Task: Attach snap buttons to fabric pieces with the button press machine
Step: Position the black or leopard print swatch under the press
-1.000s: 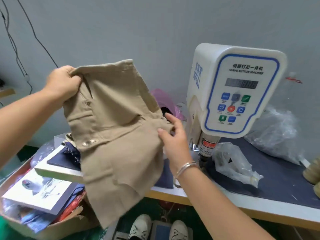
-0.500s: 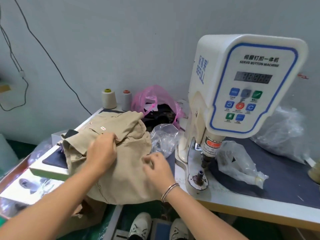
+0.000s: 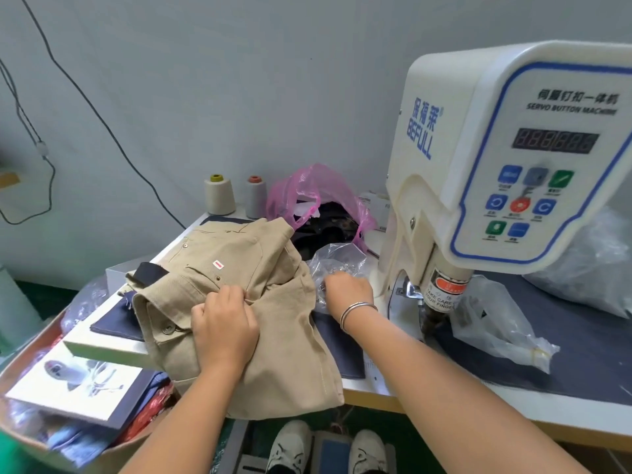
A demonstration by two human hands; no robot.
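Observation:
A khaki garment [image 3: 280,350] with metal snaps lies bunched on the table's left end, its lower part hanging over the front edge. My left hand [image 3: 224,328] rests on top of it, fingers curled into a fold of the fabric. My right hand [image 3: 347,289], a bangle on the wrist, reaches into a clear plastic bag [image 3: 337,260] just right of the garment; its fingertips are hidden. The white servo button press machine [image 3: 496,172] stands to the right, its punch head [image 3: 441,295] above the table.
A pink bag [image 3: 318,196] with dark items and two thread cones [image 3: 220,195] sit at the back. More clear bags [image 3: 499,326] lie right of the press. A cardboard box of packaged goods [image 3: 71,384] stands at lower left. My shoes [image 3: 289,446] flank a foot pedal below.
The garment went from held up in the air to lying on the table. My right hand let go of it and moved right into the clear bag.

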